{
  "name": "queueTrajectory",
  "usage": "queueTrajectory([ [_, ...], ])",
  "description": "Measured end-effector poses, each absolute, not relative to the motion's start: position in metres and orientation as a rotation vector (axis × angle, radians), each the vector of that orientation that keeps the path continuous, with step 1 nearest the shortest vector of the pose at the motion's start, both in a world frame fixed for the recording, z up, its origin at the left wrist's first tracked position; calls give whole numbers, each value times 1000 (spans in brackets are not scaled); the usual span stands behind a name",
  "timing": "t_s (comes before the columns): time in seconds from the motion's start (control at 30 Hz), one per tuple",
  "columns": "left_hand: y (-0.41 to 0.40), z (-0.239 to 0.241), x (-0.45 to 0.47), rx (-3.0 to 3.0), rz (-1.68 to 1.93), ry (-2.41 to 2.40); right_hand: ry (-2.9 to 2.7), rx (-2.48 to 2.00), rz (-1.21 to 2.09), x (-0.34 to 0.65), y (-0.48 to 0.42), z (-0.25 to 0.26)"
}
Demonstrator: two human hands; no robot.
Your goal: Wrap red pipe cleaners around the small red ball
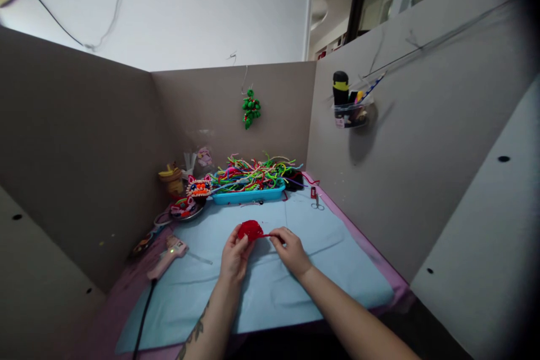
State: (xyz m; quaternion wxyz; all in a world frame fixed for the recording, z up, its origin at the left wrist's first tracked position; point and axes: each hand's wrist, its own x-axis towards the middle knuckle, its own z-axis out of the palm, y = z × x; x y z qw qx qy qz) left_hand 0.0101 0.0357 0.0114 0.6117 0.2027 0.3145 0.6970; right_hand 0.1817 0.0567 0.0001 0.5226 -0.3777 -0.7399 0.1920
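Observation:
A small red pipe-cleaner piece [250, 230] is held up over the light blue cloth [337, 270] in the middle of the table. My left hand [234, 256] is closed on its lower left side. My right hand [291, 248] pinches the red strand that sticks out to its right. Both forearms reach in from the bottom edge of the view.
A turquoise tray [248, 196] heaped with coloured pipe cleaners stands at the back. A pink glue gun [169, 256] with a black cord lies on the left, small scissors [316, 201] on the right. Finished ornaments crowd the back left corner. Cardboard walls enclose three sides; a cup [350, 112] hangs on the right wall.

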Motion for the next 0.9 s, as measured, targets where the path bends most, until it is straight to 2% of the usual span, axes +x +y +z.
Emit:
queueTrajectory([
  [0.43, 36, 13, 15, 512, 1637, 706, -1747, -993, 512, 182, 67, -6],
  [0.9, 32, 20, 14, 498, 1690, 691, -1792, -1190, 252, 185, 66, -2],
])
